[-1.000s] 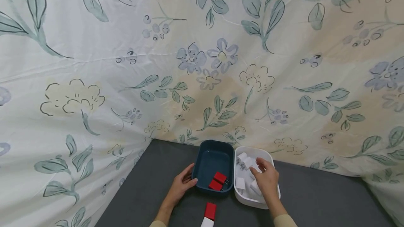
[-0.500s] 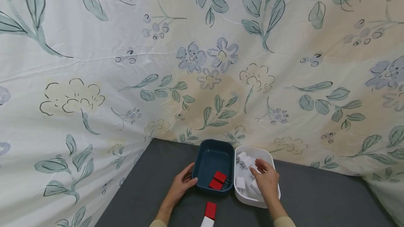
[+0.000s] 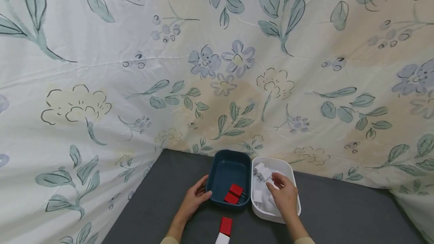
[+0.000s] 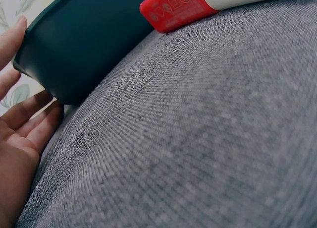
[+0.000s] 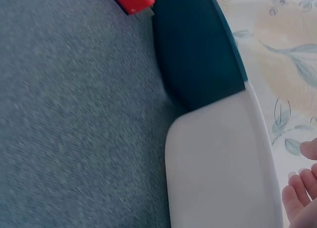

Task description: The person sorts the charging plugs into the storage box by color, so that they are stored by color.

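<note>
My left hand (image 3: 194, 199) rests against the left side of a dark blue plastic bin (image 3: 228, 178), thumb at its near corner and fingers along its wall. Two red plug chargers (image 3: 236, 189) with metal prongs lie in the bin's near right corner. My right hand (image 3: 285, 195) hovers over a white bin (image 3: 271, 217), its fingers loosely bent, thumb and fingertips apart, with nothing seen between them. Inside the white bin are several white plug chargers (image 3: 258, 196), some partly hidden by this hand. The right wrist view shows the right hand's fingers (image 5: 299, 188) beyond the white rim.
On the dark grey table (image 3: 162, 187), in front of the blue bin, lies a red charger (image 3: 226, 226) end to end with a white piece (image 3: 222, 238), cut off by the frame edge. The bins stand side by side. A flower-patterned cloth (image 3: 217, 116) hangs close behind.
My right hand has shifted slightly left and down over the white bin, its thumb and fingertips still apart. My left hand and the blue bin stay where they were.
</note>
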A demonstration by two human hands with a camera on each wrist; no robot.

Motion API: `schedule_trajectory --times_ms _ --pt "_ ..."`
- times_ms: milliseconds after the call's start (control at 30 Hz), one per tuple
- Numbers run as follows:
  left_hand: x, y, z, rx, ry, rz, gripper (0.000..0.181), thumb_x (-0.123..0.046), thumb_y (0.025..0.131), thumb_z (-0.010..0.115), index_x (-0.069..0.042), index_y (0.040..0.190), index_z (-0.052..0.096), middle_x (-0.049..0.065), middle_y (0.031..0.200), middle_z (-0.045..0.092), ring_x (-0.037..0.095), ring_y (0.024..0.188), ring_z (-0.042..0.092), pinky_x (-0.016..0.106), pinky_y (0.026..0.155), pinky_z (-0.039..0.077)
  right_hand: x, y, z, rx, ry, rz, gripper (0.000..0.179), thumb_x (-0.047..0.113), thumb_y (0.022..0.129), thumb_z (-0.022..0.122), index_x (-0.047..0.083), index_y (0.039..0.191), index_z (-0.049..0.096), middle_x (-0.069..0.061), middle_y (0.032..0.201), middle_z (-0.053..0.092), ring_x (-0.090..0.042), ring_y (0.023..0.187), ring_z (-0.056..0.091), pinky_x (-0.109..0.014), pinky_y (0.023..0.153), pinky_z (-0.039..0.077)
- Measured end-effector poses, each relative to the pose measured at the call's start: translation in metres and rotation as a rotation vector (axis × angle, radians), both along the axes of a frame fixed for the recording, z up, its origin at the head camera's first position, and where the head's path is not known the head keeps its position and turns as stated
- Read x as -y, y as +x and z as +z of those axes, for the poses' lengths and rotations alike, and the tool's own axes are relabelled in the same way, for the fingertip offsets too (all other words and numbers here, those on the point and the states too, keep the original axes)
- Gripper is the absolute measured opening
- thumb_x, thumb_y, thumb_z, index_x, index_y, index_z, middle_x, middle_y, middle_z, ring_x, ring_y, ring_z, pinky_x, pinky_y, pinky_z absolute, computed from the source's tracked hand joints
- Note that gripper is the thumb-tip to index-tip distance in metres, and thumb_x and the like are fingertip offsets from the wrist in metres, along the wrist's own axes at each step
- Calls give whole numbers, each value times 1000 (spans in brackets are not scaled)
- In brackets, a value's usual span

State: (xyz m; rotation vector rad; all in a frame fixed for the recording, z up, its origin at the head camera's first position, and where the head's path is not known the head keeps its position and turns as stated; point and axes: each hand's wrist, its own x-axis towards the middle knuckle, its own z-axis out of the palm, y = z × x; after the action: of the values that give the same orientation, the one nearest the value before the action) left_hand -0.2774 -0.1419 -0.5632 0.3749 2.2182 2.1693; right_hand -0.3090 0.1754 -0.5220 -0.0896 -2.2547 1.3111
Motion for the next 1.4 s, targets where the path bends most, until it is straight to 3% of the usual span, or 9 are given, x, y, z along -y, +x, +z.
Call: schedule_trajectory --times_ms 267,767,1100,1400 --pt "-1 2 1 -34 -21 -6 61 -11 90 58 -6 143 31 22 142 38 37 125 43 42 101 38 8 6 -1 1 45 12 38 4 67 79 6 102 66 -11 96 68 -23 88 66 -35 78 53" --pt "0 1 0 -17 -17 0 61 -12 89 59 -8 143 31 21 142 38 36 125 42 43 102 36 17 22 3 -47 72 40 40 3 64 80 7 101 67 -6 95 69 -19 85 66 -29 76 53" --pt "1 1 0 -17 -1 -7 62 -12 89 60 -7 144 30 21 143 37 37 126 40 48 103 33 25 30 -3 -147 55 134 43 -3 58 82 4 98 68 -5 89 69 -17 81 66 -26 72 54" --pt "1 1 0 -21 -14 -6 63 -13 89 60 -7 144 30 21 143 37 36 126 41 46 103 34 32 38 -5 -188 16 206 40 -7 58 81 2 95 68 -4 89 69 -17 81 66 -14 72 50"
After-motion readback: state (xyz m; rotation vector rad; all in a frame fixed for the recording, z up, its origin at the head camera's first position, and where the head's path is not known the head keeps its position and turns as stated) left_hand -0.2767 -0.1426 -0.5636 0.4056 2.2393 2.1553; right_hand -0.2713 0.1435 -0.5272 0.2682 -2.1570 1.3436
